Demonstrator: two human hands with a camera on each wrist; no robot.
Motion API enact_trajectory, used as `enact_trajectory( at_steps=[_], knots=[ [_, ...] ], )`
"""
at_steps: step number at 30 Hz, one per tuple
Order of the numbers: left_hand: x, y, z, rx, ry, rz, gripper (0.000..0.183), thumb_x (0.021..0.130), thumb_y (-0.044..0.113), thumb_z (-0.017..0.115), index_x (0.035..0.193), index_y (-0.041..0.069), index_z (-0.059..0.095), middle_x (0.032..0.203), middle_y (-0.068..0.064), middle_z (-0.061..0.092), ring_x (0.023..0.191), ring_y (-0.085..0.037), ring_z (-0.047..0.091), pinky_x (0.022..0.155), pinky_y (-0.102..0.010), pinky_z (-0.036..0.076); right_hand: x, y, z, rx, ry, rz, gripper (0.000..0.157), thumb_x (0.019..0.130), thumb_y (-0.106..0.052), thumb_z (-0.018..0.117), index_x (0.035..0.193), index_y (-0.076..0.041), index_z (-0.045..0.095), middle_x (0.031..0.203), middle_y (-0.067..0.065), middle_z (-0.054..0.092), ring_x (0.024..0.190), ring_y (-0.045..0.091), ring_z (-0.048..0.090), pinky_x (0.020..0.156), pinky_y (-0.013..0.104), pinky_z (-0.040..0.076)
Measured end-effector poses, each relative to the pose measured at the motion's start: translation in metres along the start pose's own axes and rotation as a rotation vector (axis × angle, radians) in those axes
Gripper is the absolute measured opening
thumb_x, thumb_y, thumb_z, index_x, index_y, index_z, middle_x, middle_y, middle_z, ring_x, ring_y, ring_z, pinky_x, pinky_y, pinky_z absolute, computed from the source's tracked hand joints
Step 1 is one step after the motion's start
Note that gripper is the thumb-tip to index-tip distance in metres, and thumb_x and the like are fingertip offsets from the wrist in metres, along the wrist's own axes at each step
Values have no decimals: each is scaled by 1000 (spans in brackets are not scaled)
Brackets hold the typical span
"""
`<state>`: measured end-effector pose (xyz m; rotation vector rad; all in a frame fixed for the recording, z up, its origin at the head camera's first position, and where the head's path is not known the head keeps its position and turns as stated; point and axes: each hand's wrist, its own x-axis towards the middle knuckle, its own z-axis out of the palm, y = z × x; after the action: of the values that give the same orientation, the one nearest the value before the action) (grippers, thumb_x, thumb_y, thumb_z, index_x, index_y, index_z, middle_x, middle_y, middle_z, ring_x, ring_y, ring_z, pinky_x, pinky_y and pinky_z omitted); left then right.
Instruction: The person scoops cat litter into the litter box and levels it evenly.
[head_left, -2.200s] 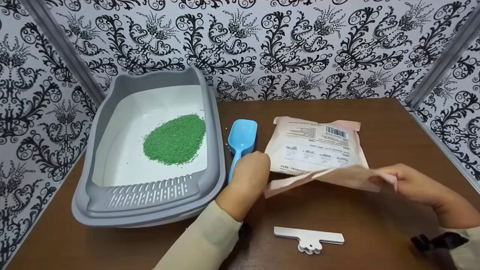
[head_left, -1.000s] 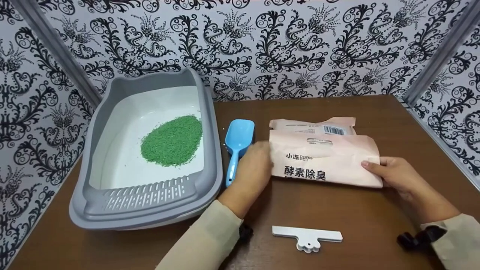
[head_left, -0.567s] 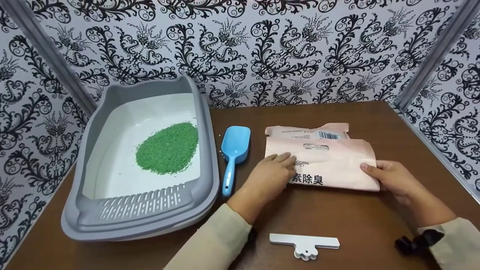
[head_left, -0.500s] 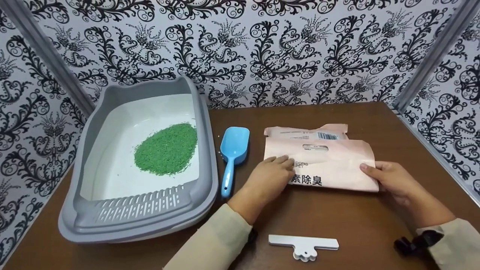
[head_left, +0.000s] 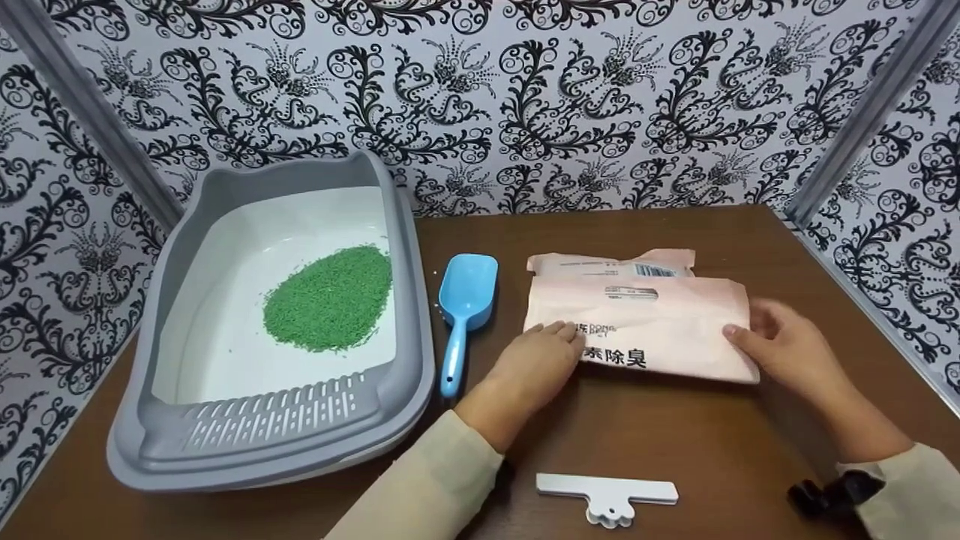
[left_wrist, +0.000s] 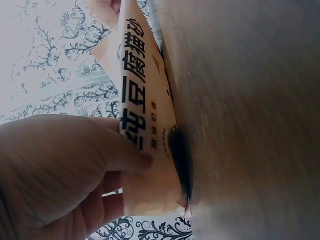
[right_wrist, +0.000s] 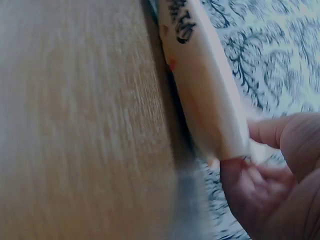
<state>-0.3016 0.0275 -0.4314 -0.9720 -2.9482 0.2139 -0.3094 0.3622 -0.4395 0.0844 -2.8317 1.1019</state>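
Observation:
A pale pink cat litter bag (head_left: 660,319) lies folded on the table, its lettered flap on top and a barcoded part showing behind. My left hand (head_left: 536,364) holds its near left part: fingers lie over the top in the head view, and the thumb (left_wrist: 132,160) crosses the lettered front in the left wrist view. At the other end, my right hand (head_left: 791,345) has its thumb at the near right corner and its fingers beside the end. In the right wrist view, the hand (right_wrist: 285,165) grips the end of the bag (right_wrist: 210,95).
On the left stands a grey and white litter box (head_left: 416,300) with green pellets (head_left: 330,300) inside. A blue scoop (head_left: 466,289) lies between box and bag. Nearer me is a white bag clip (head_left: 607,491). A patterned wall (head_left: 570,97) closes off the back.
The bag's near flap has been folded over, bringing its lettered side up. My left hand has shifted from the left edge onto the flap. My right fingers have just moved at the right end.

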Motion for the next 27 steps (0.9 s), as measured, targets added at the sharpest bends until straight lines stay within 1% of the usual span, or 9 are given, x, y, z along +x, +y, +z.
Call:
enact_trajectory(
  at_steps=[2,4,8,11,14,17,20,24,27],
  knots=[
    [0,-1,-1,6,11,4,42,109,9,48,149,16,56,152,0,59,144,-15,53,119,-31,41,-5,-14,1,-151,91,-137,70,99,-27,69,153,8,40,147,37,49,134,50,50,115,58,40],
    [0,-3,-1,13,26,13,41,109,9,48,148,15,56,149,0,62,141,-15,56,117,-30,44,-10,-28,5,-229,117,-279,82,97,-24,72,160,3,28,162,36,29,147,59,28,121,71,19],
    [0,-6,0,-15,54,22,39,108,8,50,145,14,59,144,-1,65,135,-16,61,111,-29,50,-22,-47,23,-452,138,-517,94,89,-39,77,163,-9,28,172,20,17,159,47,10,128,63,5],
    [-1,-9,0,-63,58,11,36,107,10,52,142,15,61,142,0,67,131,-16,64,107,-31,53,-28,-50,34,-601,83,-587,103,84,-52,78,164,-12,28,174,13,14,162,37,2,130,50,-6],
    [-3,-11,1,-97,62,2,34,107,12,53,139,17,63,139,1,69,125,-16,68,104,-31,55,-30,-43,39,-634,3,-614,96,84,-46,81,161,-9,37,169,15,30,161,37,17,132,46,0],
    [-5,-13,0,-109,71,2,32,107,13,53,136,17,65,134,0,71,119,-17,70,101,-33,57,-30,-34,41,-642,-1,-619,84,84,-28,83,156,-5,45,161,18,45,153,39,36,127,56,24],
    [-7,-14,-2,-105,105,1,29,107,12,54,133,17,67,127,-1,74,111,-19,73,95,-34,60,-28,-30,41,-650,16,-641,75,82,-10,79,151,-2,51,156,18,52,144,42,48,111,64,42],
    [-10,-17,-3,-74,171,6,25,104,8,56,124,16,69,117,0,76,104,-18,73,88,-34,61,-26,-29,39,-630,16,-650,71,78,5,73,146,3,55,153,21,55,140,43,52,108,63,45],
    [-11,-20,-3,-55,199,20,24,102,6,58,120,16,71,114,1,76,101,-18,73,85,-33,61,-24,-30,37,-621,-6,-613,67,79,11,69,145,6,55,152,24,54,140,44,52,109,62,44]
  ],
)
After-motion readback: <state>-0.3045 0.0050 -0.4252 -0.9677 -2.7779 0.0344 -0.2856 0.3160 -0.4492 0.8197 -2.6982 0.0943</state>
